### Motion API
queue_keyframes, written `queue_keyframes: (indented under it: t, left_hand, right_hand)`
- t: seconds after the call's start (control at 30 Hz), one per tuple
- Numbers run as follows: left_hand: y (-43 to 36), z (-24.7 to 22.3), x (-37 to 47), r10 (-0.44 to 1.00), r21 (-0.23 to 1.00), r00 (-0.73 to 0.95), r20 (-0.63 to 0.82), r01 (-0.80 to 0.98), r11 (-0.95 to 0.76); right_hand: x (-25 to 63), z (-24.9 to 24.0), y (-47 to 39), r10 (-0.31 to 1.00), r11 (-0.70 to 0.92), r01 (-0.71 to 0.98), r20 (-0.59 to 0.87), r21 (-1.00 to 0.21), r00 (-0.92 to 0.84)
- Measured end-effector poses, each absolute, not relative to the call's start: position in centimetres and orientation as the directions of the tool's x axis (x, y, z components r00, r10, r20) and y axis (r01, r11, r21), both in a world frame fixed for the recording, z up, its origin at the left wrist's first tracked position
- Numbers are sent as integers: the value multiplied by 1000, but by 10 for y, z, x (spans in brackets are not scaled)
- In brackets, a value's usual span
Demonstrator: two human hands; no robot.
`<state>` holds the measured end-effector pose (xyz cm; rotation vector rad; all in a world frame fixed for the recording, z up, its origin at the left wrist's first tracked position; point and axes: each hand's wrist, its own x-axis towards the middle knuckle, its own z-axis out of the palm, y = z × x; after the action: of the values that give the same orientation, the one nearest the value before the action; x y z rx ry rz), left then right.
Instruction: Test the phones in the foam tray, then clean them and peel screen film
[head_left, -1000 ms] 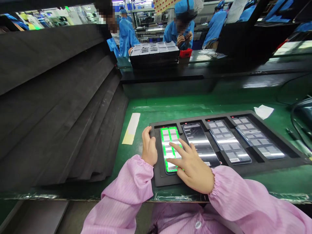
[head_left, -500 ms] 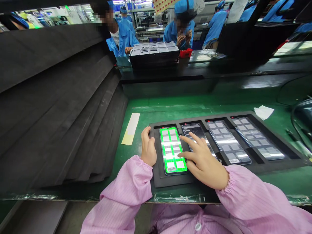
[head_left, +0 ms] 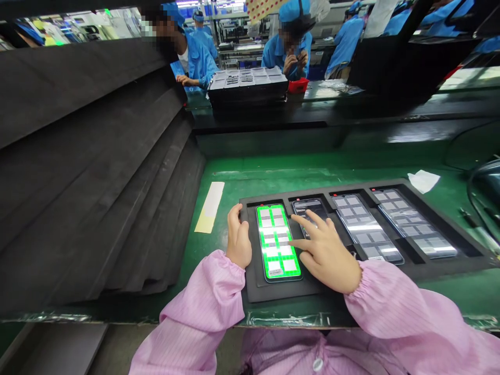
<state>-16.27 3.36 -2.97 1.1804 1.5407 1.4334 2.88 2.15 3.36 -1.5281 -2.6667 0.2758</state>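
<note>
A black foam tray (head_left: 253, 289) lies on the green tabletop with several smartphones in its slots. The leftmost smartphone (head_left: 287, 256) shows a bright green grid with white blocks. My left hand (head_left: 239, 240) is closed at the tray's left edge, fingers curled along it and thumb beside them. Over the second smartphone (head_left: 302, 205), whose screen is dark, hovers my right hand (head_left: 330, 255), hiding its lower part. Its fingers are spread, and one fingertip lies at the green screen's right edge; whether it touches cannot be told. Two phones (head_left: 367, 229) with reflective screens lie further right.
Stacked black foam sheets (head_left: 117, 182) rise at the left. A white and yellow paper strip (head_left: 210, 207) and a white scrap (head_left: 424, 180) lie on the table. Cables (head_left: 471, 192) run at the right. Across the bench, co-workers in blue sit near stacked trays (head_left: 246, 91) and a red bin (head_left: 297, 85).
My right hand has shifted slightly, its fingers moving toward the green screen's right edge. My left hand stays at the tray. A co-worker's hand has drawn back from the stacked trays.
</note>
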Motion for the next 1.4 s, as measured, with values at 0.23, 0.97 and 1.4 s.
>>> queue_keyframes:
  t: [0.23,0.97,1.4]
  left_hand:
    - [35,-31,-163,942,988,-326,80,154,-31]
    - [34,-32,-162,943,983,-314,111,177,-56]
    - [35,-32,-164,941,984,-324,96,172,-42]
  right_hand:
    - [22,37,30,868,489,844,25,-222,-496]
    - [-3,36,46,845,523,833,-18,-179,-535]
    - [-11,29,46,786,586,778,-77,-228,-614]
